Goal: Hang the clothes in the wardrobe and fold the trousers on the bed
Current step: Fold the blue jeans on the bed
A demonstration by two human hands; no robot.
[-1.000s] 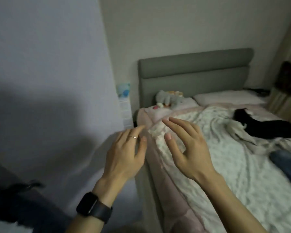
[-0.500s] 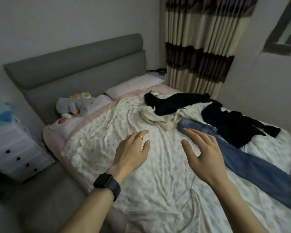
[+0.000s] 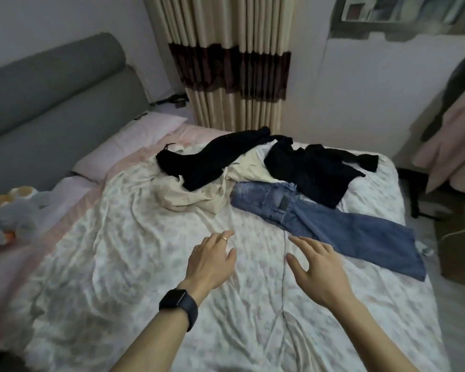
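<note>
Blue jeans [image 3: 330, 222] lie flat on the bed [image 3: 113, 259], legs running toward the right edge. Behind them a black garment [image 3: 312, 170] is spread out, and another long black garment [image 3: 207, 159] lies across a cream garment [image 3: 199, 194]. My left hand [image 3: 211, 261], with a ring and a dark watch on the wrist, hovers open over the sheet in front of the clothes. My right hand [image 3: 314, 267] hovers open beside it, just short of the jeans' legs. Neither hand holds anything.
A grey headboard [image 3: 51, 84] and pillows [image 3: 134, 140] are at the left, with a plush toy [image 3: 8, 213] by the bed's left edge. Striped curtains [image 3: 234, 63] hang behind the bed. A pink cloth [image 3: 451, 146] hangs at the right.
The view has swung right from the wall and headboard to the clothes on the bed. Both hands stay raised and open, now over the sheet close to the jeans.
</note>
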